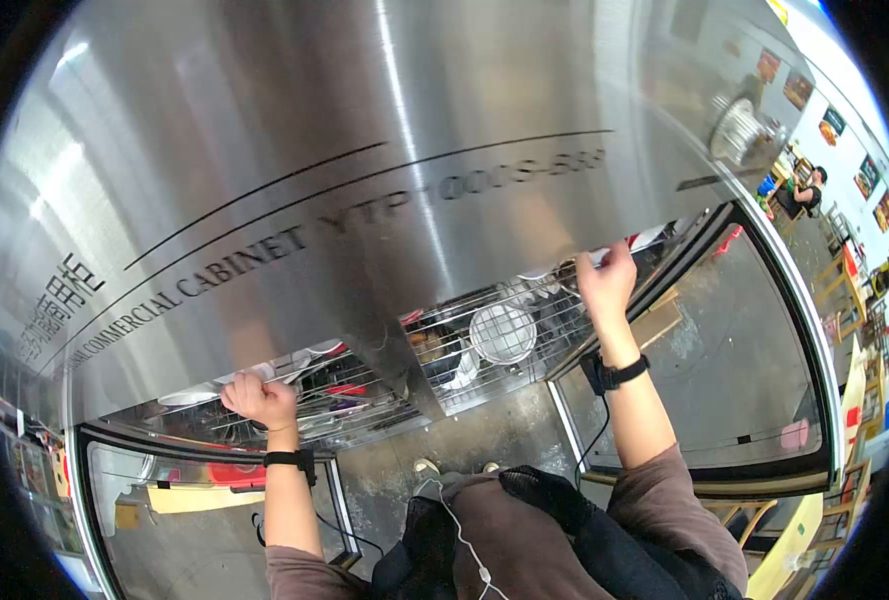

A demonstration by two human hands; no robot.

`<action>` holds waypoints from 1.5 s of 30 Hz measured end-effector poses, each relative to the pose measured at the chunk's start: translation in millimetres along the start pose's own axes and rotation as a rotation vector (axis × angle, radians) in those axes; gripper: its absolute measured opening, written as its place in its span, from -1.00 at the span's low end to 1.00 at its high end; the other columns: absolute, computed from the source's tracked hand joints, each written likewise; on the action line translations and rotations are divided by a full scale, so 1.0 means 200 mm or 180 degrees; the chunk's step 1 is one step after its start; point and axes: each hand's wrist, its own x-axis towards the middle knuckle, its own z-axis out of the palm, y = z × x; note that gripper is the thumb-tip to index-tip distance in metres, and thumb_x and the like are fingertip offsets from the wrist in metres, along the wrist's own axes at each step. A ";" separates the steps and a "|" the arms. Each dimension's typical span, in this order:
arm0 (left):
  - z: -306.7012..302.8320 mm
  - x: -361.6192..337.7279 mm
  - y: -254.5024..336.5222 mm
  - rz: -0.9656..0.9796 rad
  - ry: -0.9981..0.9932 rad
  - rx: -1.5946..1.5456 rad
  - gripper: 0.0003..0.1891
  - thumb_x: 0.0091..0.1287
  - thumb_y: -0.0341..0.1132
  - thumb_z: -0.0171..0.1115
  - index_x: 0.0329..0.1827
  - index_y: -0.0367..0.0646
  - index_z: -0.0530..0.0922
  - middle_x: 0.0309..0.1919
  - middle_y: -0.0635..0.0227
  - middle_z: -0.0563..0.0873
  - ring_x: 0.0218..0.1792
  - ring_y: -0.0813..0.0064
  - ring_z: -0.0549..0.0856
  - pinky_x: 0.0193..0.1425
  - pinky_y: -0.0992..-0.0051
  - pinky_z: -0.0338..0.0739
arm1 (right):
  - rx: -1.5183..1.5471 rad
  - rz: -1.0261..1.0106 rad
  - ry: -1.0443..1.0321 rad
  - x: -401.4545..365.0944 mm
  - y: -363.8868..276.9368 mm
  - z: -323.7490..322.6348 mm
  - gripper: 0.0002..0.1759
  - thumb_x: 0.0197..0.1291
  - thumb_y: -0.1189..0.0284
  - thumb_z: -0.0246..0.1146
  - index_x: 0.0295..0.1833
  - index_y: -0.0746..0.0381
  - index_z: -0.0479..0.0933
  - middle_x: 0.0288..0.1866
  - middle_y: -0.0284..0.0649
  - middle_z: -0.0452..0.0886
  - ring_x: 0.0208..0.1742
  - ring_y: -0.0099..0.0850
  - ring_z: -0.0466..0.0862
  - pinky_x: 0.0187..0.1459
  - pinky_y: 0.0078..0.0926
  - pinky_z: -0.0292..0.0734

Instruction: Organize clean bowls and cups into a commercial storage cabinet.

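A tall stainless steel cabinet (295, 120) with printed lettering stands right in front of me, its two glass doors swung open. Inside are wire racks (555, 335) loaded with dishes. My left hand (262, 400) is closed at the left front edge of an upper rack, next to a white dish (190, 396). At the right end, the fingers of my right hand (607, 280) curl over the rack's front edge; the fingertips are partly hidden. Lower down, a round white basket-like container (503, 333) and red items (347, 390) rest on the racks.
The right glass door (705, 350) and left glass door (195, 500) flank me. A central metal post (405, 370) divides the cabinet opening. Cables hang from both wristbands. Far right, a person (810, 190) sits near tables and stools.
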 end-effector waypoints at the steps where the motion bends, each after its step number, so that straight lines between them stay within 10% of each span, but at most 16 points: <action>1: 0.00 0.00 0.01 -0.0021 0.0010 0.0031 -0.84 -0.05 -0.53 0.10 -0.51 -0.14 0.28 -0.47 0.13 0.41 -0.37 -0.05 0.39 -0.11 0.07 0.30 | -0.0219 -0.0061 0.0039 0.03 0.01 0.00 -0.66 0.17 0.22 0.53 -0.14 0.27 0.72 -0.33 -0.13 0.77 -0.30 -0.06 0.78 -0.15 -0.17 0.67; 5: -0.02 -0.01 0.01 -0.0001 -0.0135 0.0147 -0.84 -0.01 -0.53 0.13 -0.50 -0.16 0.29 -0.43 0.12 0.44 -0.31 -0.07 0.43 -0.06 0.05 0.34 | -0.0676 -0.0135 -0.1138 0.12 0.13 0.03 -0.63 0.20 0.15 0.46 -0.01 0.16 0.83 -0.12 0.00 0.85 -0.06 0.06 0.84 0.02 -0.05 0.74; 6: -0.04 -0.02 0.00 -0.0176 -0.0377 0.0244 -0.88 -0.01 -0.51 0.18 -0.49 -0.18 0.39 -0.40 0.14 0.49 -0.28 -0.03 0.49 0.19 0.00 0.44 | -0.0620 -0.0298 -0.1106 0.12 0.14 0.03 -0.69 0.19 0.20 0.43 -0.06 0.14 0.85 -0.16 0.00 0.85 -0.10 0.08 0.83 0.00 -0.03 0.74; 13: -0.09 0.01 0.05 -0.0264 -0.0614 0.0456 -0.89 0.00 -0.54 0.20 -0.47 -0.22 0.43 -0.34 0.09 0.58 -0.19 -0.07 0.53 0.26 -0.01 0.45 | 0.0229 -0.0034 -0.0507 0.11 0.17 0.00 -0.71 0.15 0.31 0.44 -0.06 0.22 0.81 -0.31 0.08 0.78 -0.35 0.00 0.79 -0.25 -0.12 0.65; 18: -0.10 0.02 0.06 -0.0357 -0.0851 0.0517 -0.91 0.00 -0.53 0.20 -0.45 -0.23 0.46 -0.33 0.07 0.59 -0.19 -0.08 0.54 0.21 0.00 0.46 | 0.0833 -0.0180 -0.0053 0.08 0.16 -0.07 -0.80 0.24 0.51 0.47 -0.04 0.32 0.77 -0.34 -0.10 0.75 -0.54 -0.41 0.59 -0.40 -0.35 0.50; 29: -0.09 0.01 0.03 -0.0239 -0.0577 0.0160 -0.90 0.01 -0.52 0.19 -0.47 -0.21 0.42 -0.38 0.11 0.53 -0.24 -0.06 0.50 0.15 0.03 0.43 | 0.0679 -0.2840 -0.1296 -0.15 -0.22 -0.06 -0.66 -0.01 0.65 0.37 -0.04 0.24 0.69 -0.13 -0.18 0.75 -0.13 -0.12 0.75 -0.15 -0.18 0.73; 45: -0.08 0.00 -0.02 -0.0136 -0.0388 -0.0197 -0.88 -0.02 -0.48 0.21 -0.47 -0.13 0.43 -0.40 0.20 0.50 -0.27 0.03 0.49 0.05 0.10 0.36 | -0.0605 -0.2631 -0.2376 -0.19 -0.30 0.18 -0.57 0.04 0.58 0.26 0.07 0.19 0.77 0.03 -0.19 0.84 0.05 -0.09 0.79 0.05 -0.11 0.74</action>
